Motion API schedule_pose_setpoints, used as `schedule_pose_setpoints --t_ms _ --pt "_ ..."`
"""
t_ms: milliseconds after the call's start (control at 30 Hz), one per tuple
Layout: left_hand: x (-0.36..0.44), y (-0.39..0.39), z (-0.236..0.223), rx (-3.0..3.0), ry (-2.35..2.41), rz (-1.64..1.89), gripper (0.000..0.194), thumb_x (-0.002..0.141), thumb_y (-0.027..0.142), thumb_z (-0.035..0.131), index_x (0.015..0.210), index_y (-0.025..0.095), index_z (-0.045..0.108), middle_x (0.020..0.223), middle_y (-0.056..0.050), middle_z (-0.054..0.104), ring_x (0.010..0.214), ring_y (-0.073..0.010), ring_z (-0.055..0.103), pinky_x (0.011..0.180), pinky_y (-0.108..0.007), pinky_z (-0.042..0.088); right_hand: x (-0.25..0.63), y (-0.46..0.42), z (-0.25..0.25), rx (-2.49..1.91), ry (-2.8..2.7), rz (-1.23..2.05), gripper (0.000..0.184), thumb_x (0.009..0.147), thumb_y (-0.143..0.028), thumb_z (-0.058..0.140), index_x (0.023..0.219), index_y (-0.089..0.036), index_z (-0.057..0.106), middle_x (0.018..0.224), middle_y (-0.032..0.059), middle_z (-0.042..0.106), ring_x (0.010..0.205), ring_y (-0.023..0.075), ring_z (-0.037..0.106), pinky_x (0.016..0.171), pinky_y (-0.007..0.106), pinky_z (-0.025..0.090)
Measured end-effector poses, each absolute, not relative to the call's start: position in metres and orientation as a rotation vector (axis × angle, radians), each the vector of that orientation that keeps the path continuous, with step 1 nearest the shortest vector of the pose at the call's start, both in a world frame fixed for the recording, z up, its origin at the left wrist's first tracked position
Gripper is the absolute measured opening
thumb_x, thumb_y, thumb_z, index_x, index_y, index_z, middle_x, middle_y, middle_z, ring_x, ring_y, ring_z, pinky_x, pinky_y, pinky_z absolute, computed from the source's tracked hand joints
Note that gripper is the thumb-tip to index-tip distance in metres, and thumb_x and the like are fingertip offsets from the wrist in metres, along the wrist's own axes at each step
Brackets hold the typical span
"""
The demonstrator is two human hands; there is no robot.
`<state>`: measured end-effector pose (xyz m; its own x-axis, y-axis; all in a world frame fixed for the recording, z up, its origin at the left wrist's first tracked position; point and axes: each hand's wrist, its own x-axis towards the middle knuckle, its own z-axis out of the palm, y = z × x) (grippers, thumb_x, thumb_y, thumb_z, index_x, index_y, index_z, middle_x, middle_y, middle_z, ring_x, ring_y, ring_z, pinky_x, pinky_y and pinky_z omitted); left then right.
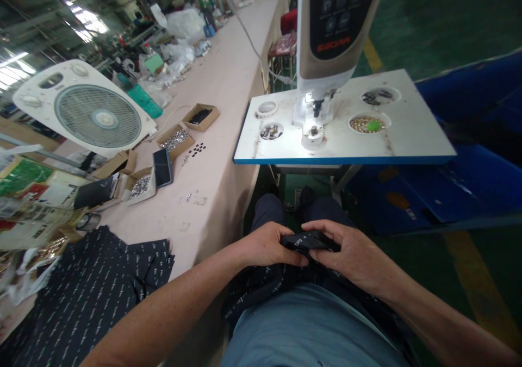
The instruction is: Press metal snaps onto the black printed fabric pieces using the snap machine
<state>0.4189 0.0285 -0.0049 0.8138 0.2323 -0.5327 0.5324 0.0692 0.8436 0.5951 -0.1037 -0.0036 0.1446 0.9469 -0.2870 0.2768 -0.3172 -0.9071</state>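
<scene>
A piece of dark patterned fabric (299,241) is stretched between my two hands, just above my lap. On its left, my left hand (272,246) pinches the cloth with the thumb on top. My right hand (340,247) grips the other side, fingers closed around the edge. More of the same cloth drapes over my lap below. Ahead of the hands stands a snap-fastening machine (326,57), its lit pressing head above a small round die (313,134) on a white work plate (277,148). Both hands are apart from the machine.
Round cups in the plate hold small metal parts (362,123). On the long table (212,176) at left are open boxes of fasteners (175,140), a phone (162,167), a fan (100,111) and a dark patterned fabric pile (98,291). Blue bins (468,187) stand at right.
</scene>
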Motion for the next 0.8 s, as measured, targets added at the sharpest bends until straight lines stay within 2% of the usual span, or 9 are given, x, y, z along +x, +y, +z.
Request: schedule_pose_setpoints --t_ms 133,300,433,533,700,800 --pt "0.422 0.025 -0.009 1.476 0.661 -0.205 0.033 0.066 0.039 0.083 0.085 0.014 0.074 0.069 0.004 0.06 0.065 -0.01 0.049 0.066 -0.023 0.037 0.594 -0.104 -0.003 -1.759 -1.262 1.07 0.042 0.075 -0.019 0.063 0.116 -0.023 0.071 0.104 0.0007 0.08 0.097 0.0227 0.075 0.085 0.031 0.054" --pt "0.423 0.016 -0.01 1.537 0.726 -0.084 0.031 0.067 0.038 0.081 0.081 0.012 0.072 0.066 0.004 0.056 0.062 -0.0092 0.044 0.06 -0.022 0.035 0.591 -0.113 0.003 -1.822 -1.336 0.91 0.045 0.075 -0.017 0.063 0.118 -0.027 0.072 0.108 -0.001 0.08 0.098 0.0222 0.074 0.089 0.032 0.054" --pt "0.417 0.006 -0.001 1.726 0.67 0.062 0.02 0.072 0.022 0.072 0.089 0.013 0.075 0.073 0.004 0.062 0.068 -0.0102 0.052 0.063 -0.021 0.038 0.589 -0.123 0.011 -1.8 -1.324 0.93 0.036 0.078 -0.024 0.067 0.113 -0.029 0.073 0.104 -0.0021 0.08 0.094 0.0217 0.075 0.082 0.03 0.055" --pt "0.413 -0.001 0.009 1.847 0.635 0.115 0.024 0.073 0.015 0.069 0.096 0.015 0.077 0.079 0.003 0.069 0.072 -0.0108 0.059 0.066 -0.02 0.04 0.586 -0.13 0.013 -1.796 -1.312 0.927 0.033 0.077 -0.022 0.066 0.108 -0.029 0.074 0.1 -0.0023 0.08 0.091 0.021 0.075 0.08 0.029 0.056" --pt "0.41 -0.005 0.014 1.96 0.629 0.103 0.02 0.074 0.015 0.069 0.093 0.017 0.076 0.078 0.004 0.068 0.071 -0.0097 0.059 0.065 -0.019 0.039 0.584 -0.133 0.009 -1.804 -1.331 0.914 0.046 0.071 -0.015 0.062 0.113 -0.03 0.073 0.104 -0.0037 0.08 0.095 0.0195 0.075 0.086 0.028 0.055" --pt "0.411 0.001 0.012 1.912 0.638 0.015 0.016 0.075 0.023 0.073 0.089 0.016 0.073 0.074 0.005 0.063 0.068 -0.0091 0.054 0.062 -0.02 0.036 0.585 -0.128 0.009 -1.805 -1.376 0.922 0.051 0.07 -0.014 0.06 0.116 -0.029 0.073 0.105 -0.0034 0.08 0.097 0.0198 0.075 0.087 0.028 0.054"
